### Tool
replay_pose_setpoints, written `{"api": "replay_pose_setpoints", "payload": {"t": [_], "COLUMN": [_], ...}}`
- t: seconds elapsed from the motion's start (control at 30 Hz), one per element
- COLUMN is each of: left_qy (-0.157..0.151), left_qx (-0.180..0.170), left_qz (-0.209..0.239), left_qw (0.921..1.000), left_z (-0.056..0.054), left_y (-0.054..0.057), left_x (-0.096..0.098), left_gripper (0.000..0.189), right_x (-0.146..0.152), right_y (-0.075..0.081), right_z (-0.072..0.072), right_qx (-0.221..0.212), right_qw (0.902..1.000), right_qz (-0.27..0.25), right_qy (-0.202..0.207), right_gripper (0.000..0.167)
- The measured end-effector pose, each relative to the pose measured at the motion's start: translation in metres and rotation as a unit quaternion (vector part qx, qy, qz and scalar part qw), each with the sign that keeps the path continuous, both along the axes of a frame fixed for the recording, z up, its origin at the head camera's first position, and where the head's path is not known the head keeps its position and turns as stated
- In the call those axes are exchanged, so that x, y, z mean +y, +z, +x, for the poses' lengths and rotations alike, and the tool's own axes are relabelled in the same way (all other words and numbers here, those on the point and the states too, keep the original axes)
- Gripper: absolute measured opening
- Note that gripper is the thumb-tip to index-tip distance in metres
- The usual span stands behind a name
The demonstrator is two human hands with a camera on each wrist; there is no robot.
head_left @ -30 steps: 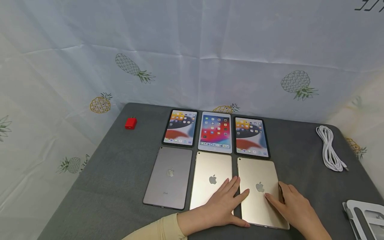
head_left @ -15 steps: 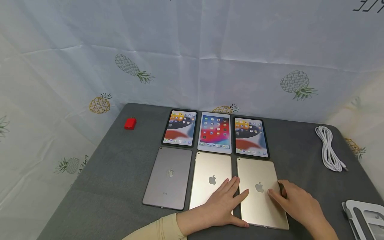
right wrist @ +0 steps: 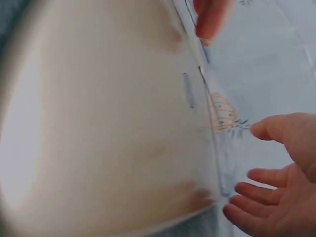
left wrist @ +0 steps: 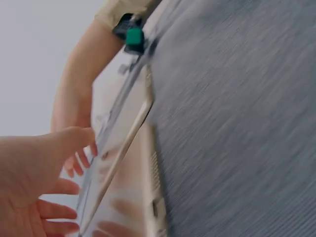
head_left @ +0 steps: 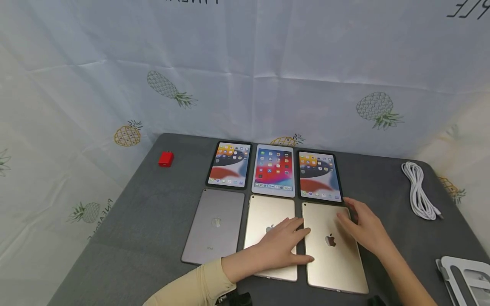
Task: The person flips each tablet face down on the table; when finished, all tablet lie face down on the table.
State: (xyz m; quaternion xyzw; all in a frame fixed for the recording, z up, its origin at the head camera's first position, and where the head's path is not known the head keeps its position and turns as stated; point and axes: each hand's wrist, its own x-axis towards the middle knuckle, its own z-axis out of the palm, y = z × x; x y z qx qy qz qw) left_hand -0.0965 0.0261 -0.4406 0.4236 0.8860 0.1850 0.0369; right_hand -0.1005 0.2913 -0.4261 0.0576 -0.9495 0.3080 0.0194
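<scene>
Two gold tablets lie face down in the near row, a middle one [head_left: 268, 212] and a right one [head_left: 333, 259], each with an apple logo. My left hand [head_left: 279, 244] is over the middle tablet, its thumb reaching the right tablet's left edge; in the left wrist view its fingers look spread and raised, with reflections in the gold surface. Near the right tablet's upper right corner is my right hand [head_left: 363, 225]. The right wrist view shows its fingers loosely bent, holding nothing. A grey tablet [head_left: 214, 225] lies face down at left.
Behind them lie three lit tablets: a black-framed one [head_left: 229, 165], a white-framed one [head_left: 273, 170] and another black-framed one [head_left: 320, 175]. A red charger plug [head_left: 166, 159] sits far left. A coiled white cable [head_left: 419, 189] and a white stand [head_left: 468, 276] are at right.
My right hand has left the right gold tablet's side edge and moved away from me toward its upper corner. My left hand has lifted and shifted slightly away from me. The tablets stay put.
</scene>
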Motion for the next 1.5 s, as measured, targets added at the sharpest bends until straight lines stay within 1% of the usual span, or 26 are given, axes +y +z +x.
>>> {"api": "replay_pose_setpoints", "payload": {"t": [0.13,0.17,0.23,0.37,0.47,0.53,0.67,0.87,1.07,1.2,1.3,1.37,1.5], "left_qy": [0.024,0.026,0.033,0.046,0.055,0.056,0.051,0.048,0.064,0.071,0.069,0.066,0.060], "left_qx": [0.000,0.000,-0.012,-0.040,-0.041,-0.039,-0.036,-0.023,-0.012,-0.003,-0.002,-0.005,-0.017], "left_qz": [0.035,0.038,0.036,0.009,-0.025,-0.045,-0.067,-0.078,-0.095,-0.098,-0.090,-0.086,-0.076], "left_qw": [0.9991,0.9989,0.9987,0.9981,0.9973,0.9966,0.9958,0.9956,0.9933,0.9927,0.9935,0.9941,0.9952], "left_z": [-0.019,-0.024,-0.034,-0.053,-0.065,-0.070,-0.074,-0.076,-0.078,-0.081,-0.082,-0.083,-0.085], "left_y": [-0.001,-0.002,-0.002,0.000,-0.001,-0.003,-0.006,-0.006,-0.008,-0.010,-0.011,-0.011,-0.012], "left_x": [0.002,0.003,0.005,0.009,0.011,0.013,0.014,0.015,0.018,0.021,0.023,0.023,0.022], "left_gripper": [0.064,0.065,0.068,0.076,0.080,0.082,0.083,0.080,0.081,0.083,0.082,0.081,0.080], "right_x": [0.000,0.000,0.000,0.002,0.002,0.002,0.000,-0.003,-0.005,-0.005,-0.006,-0.006,-0.004], "right_y": [-0.007,-0.008,-0.011,-0.012,-0.009,-0.008,-0.005,-0.004,-0.006,-0.006,-0.005,-0.005,-0.002], "right_z": [-0.013,-0.016,-0.022,-0.031,-0.035,-0.037,-0.038,-0.038,-0.037,-0.037,-0.038,-0.039,-0.042], "right_qx": [-0.035,-0.045,-0.063,-0.101,-0.132,-0.147,-0.168,-0.185,-0.182,-0.187,-0.200,-0.208,-0.217], "right_qw": [0.9989,0.9984,0.9973,0.9938,0.9903,0.9884,0.9850,0.9803,0.9803,0.9786,0.9739,0.9689,0.9527], "right_qz": [-0.032,-0.035,-0.039,-0.047,-0.042,-0.036,-0.041,-0.070,-0.078,-0.085,-0.106,-0.130,-0.208], "right_qy": [-0.002,-0.003,-0.006,-0.006,-0.006,-0.003,0.004,0.001,0.003,-0.005,-0.017,-0.029,-0.046], "right_gripper": [0.071,0.074,0.079,0.088,0.092,0.093,0.096,0.099,0.098,0.098,0.097,0.096,0.092]}}
